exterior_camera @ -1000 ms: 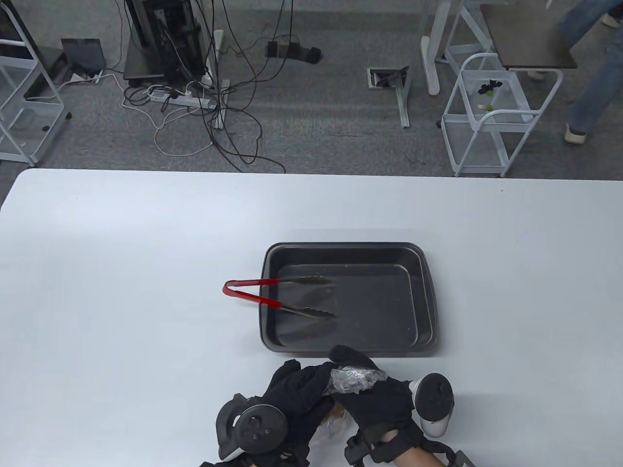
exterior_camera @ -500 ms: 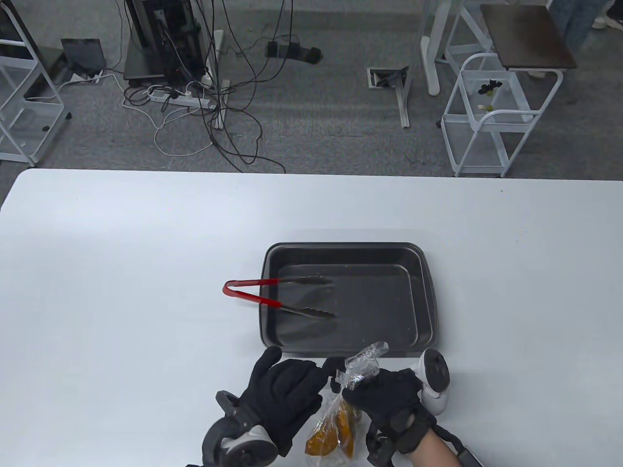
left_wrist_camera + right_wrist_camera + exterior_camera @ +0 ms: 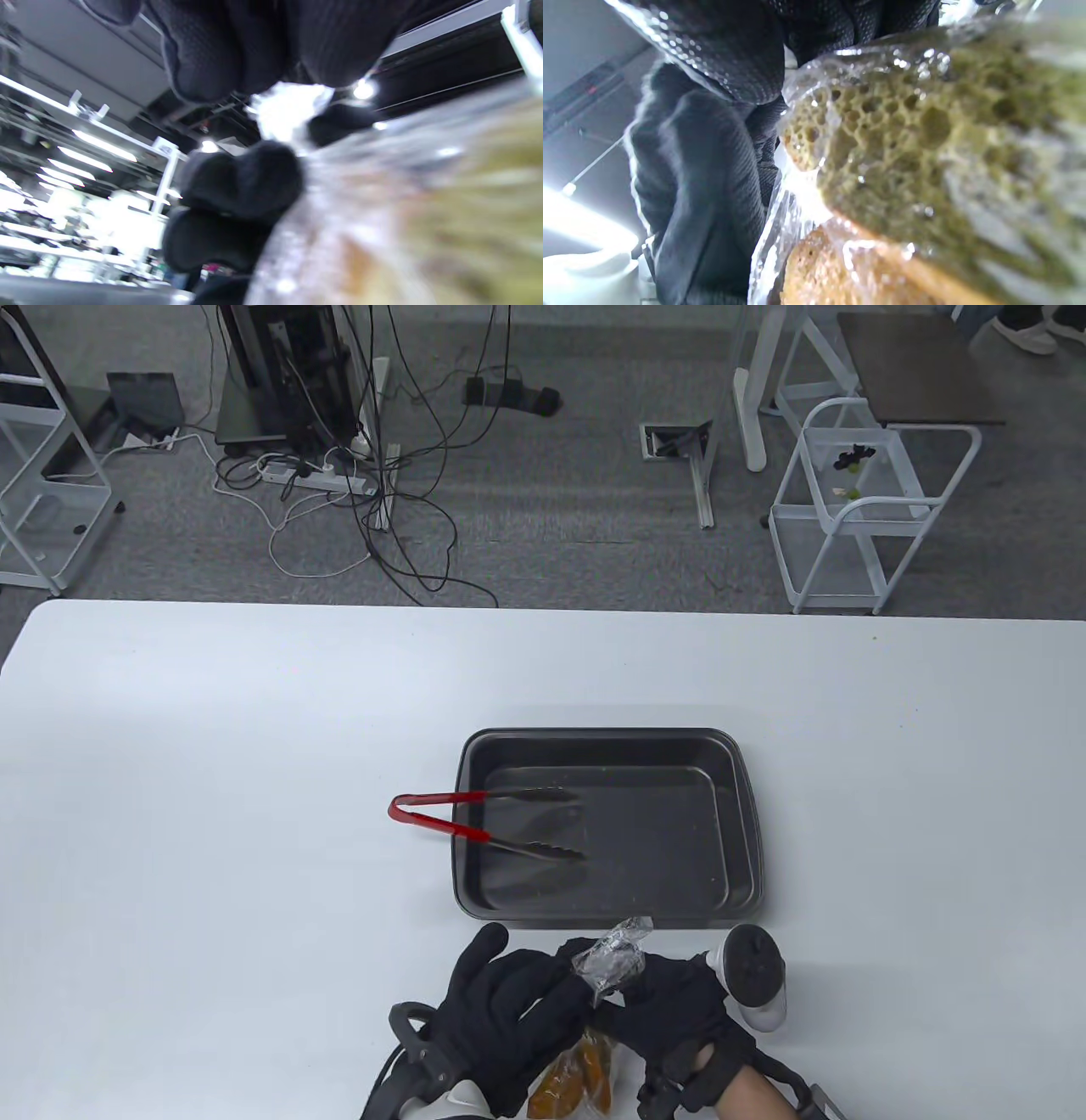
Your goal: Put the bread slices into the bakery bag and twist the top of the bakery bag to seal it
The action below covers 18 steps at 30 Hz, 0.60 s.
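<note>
Bread slices (image 3: pixel 573 1073) sit inside the clear bakery bag (image 3: pixel 594 1010) at the table's (image 3: pixel 212 814) near edge — left hand (image 3: pixel 509 1014) and right hand (image 3: pixel 670 1014) both pinch its bunched neck, just before the black baking tray (image 3: pixel 747 814).

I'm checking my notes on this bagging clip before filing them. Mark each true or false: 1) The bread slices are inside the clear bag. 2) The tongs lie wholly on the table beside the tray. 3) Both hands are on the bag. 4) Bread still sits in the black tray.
1) True: the bread slices show through the clear bag.
2) False: the red-handled tongs rest across the baking tray's left rim, tips inside.
3) True: the left hand and right hand both grip its gathered neck.
4) False: the tray holds only the tong tips.
</note>
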Available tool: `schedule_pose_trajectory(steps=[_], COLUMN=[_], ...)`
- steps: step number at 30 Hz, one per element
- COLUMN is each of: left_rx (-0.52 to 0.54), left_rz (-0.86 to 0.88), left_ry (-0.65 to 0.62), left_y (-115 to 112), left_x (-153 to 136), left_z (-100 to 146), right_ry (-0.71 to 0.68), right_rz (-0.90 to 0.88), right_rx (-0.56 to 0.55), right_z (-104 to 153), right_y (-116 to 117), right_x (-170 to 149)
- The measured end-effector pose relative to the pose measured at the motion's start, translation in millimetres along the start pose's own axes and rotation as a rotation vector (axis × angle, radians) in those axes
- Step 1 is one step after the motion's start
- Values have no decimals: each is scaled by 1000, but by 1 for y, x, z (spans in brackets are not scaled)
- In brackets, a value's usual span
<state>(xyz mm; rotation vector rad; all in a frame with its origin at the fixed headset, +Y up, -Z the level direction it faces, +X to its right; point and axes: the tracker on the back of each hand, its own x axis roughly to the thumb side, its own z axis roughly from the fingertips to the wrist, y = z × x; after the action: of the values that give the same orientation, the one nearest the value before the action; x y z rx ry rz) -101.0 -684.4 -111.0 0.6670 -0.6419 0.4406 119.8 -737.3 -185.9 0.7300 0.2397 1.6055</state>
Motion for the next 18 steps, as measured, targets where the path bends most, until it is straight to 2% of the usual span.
schedule_pose_trajectory(steps=[3, 4, 5, 6, 7, 8, 9, 10, 11, 13, 18], left_rx=[-28, -37, -109, -153, -167, -199, -187, -128, -71, -84, -109], left_rz=[-3, 39, 139, 249, 287, 289, 251, 155, 35, -66, -287], left_ry=[107, 178, 267, 256, 263, 268, 255, 202, 94, -122, -252], left_y=[0, -2, -6, -11, -13, -15, -13, -8, -1, 6, -6], left_x=[-7, -13, -21, -27, -30, -32, -31, -28, -22, -9, 20], left_z=[-2, -2, -2, -2, -2, -2, 0, 0, 0, 0, 1], right_ry=[-20, -25, -21, -23, -20, -5, -1, 9, 35, 44, 66], right_rz=[-61, -82, -108, -132, -152, -178, -194, -197, -202, -216, -161], right_rx=[-4, -4, -4, 7, 3, -2, 9, 11, 19, 30, 131], right_z=[2, 2, 1, 2, 2, 2, 1, 1, 1, 1, -2], right_y=[2, 2, 0, -1, -2, -3, -4, -5, -6, -7, 0], right_x=[1, 1, 0, -2, -3, -5, -7, -8, -10, -13, -10])
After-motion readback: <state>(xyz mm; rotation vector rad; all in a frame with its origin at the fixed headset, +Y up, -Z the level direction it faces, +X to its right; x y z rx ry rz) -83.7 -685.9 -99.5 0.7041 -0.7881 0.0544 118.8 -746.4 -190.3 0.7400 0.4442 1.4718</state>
